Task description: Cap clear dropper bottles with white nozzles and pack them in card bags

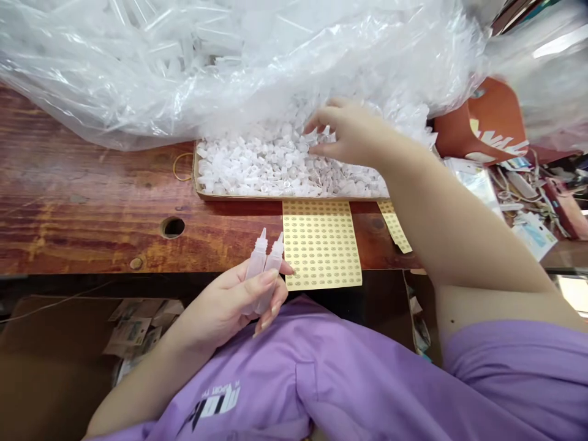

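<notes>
Holding two bottles point(256, 264) side by side in our left hand point(227, 301), we have its thumb across their fronts and the other fingers curled around behind, nozzles up and tilted slightly right. The bottles are at the near edge of the table point(92, 208), in front of our purple shirt point(362, 373) and just beside the yellow sheet point(321, 245). Our right hand point(346, 131) is over the caps point(261, 165) in the box point(248, 197), its fingers loosely bent and apart with nothing seen between them; we cannot tell whether they touch the caps. The sheet, printed with rows of small marks, reaches from the box's near side out past the table's edge. A narrower strip point(394, 225) lies to its right. Behind the box we have a big clear bag point(138, 104), and to the right an orange bin point(500, 110)
</notes>
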Tool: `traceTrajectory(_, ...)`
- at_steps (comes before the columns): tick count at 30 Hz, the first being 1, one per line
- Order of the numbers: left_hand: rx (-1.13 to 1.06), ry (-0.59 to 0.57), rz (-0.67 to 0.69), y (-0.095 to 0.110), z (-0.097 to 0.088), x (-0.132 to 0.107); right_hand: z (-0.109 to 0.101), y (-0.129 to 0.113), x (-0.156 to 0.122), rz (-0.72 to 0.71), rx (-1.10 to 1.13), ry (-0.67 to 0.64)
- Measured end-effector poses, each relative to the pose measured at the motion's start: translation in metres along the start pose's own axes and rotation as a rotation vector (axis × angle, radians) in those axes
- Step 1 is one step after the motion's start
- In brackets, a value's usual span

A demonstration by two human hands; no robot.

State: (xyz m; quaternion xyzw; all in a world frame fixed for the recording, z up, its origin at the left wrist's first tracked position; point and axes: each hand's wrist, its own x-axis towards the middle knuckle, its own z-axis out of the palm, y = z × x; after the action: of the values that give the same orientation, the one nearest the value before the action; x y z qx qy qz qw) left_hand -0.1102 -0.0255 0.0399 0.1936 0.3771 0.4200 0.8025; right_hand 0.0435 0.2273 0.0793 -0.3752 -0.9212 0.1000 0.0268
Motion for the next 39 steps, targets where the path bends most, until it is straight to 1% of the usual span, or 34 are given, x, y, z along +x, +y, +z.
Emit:
traceTrajectory(1,-0.018,-0.009,0.001,-0.001,-0.001,0.001,0.005,0.003,0.004,-0.042,0.005,-0.018)
traceTrajectory(3,-0.036,-0.007,0.005,-0.001,-0.002,0.002,0.012,0.004,0.008,-0.117,-0.013,-0.01)
traceTrajectory(6,-0.028,-0.004,0.006,-0.002,-0.003,0.003,0.013,0.003,0.004,-0.19,-0.052,0.049)
traceTrajectory(9,0.003,0.01,0.006,-0.002,-0.005,0.005,0.006,0.006,-0.005,-0.206,-0.066,0.066)
traceTrajectory(13,0.057,0.021,0.009,-0.003,-0.007,0.008,-0.007,0.014,-0.019,-0.252,-0.14,0.016)
traceTrajectory(15,0.09,0.005,0.004,-0.004,-0.007,0.008,-0.014,0.014,-0.024,-0.282,-0.162,0.0)
traceTrajectory(18,0.118,-0.053,-0.01,-0.005,-0.005,0.007,-0.025,0.007,-0.037,-0.258,-0.141,0.01)
traceTrajectory(20,0.148,-0.099,-0.029,-0.005,-0.002,0.006,-0.029,-0.004,-0.05,-0.231,-0.083,0.013)
traceTrajectory(22,0.204,-0.138,-0.066,-0.005,0.002,0.006,-0.028,-0.017,-0.068,-0.265,0.067,-0.04)
traceTrajectory(26,0.345,-0.264,-0.119,-0.004,0.009,0.008,-0.011,-0.04,-0.102,-0.494,0.478,-0.247)
traceTrajectory(27,0.371,-0.3,-0.123,-0.004,0.01,0.01,-0.005,-0.044,-0.109,-0.538,0.548,-0.274)
traceTrajectory(29,0.417,-0.358,-0.137,-0.005,0.01,0.012,0.005,-0.047,-0.118,-0.59,0.645,-0.281)
traceTrajectory(32,0.442,-0.448,-0.178,-0.006,0.01,0.014,0.013,-0.048,-0.126,-0.647,0.699,-0.221)
traceTrajectory(35,0.308,-0.506,-0.238,-0.008,0.011,0.015,0.014,-0.049,-0.133,-0.671,0.685,-0.151)
traceTrajectory(37,0.218,-0.51,-0.284,-0.011,0.013,0.015,0.016,-0.049,-0.137,-0.655,0.678,-0.158)
traceTrajectory(39,0.186,-0.529,-0.33,-0.013,0.014,0.016,0.02,-0.05,-0.142,-0.603,0.661,-0.208)
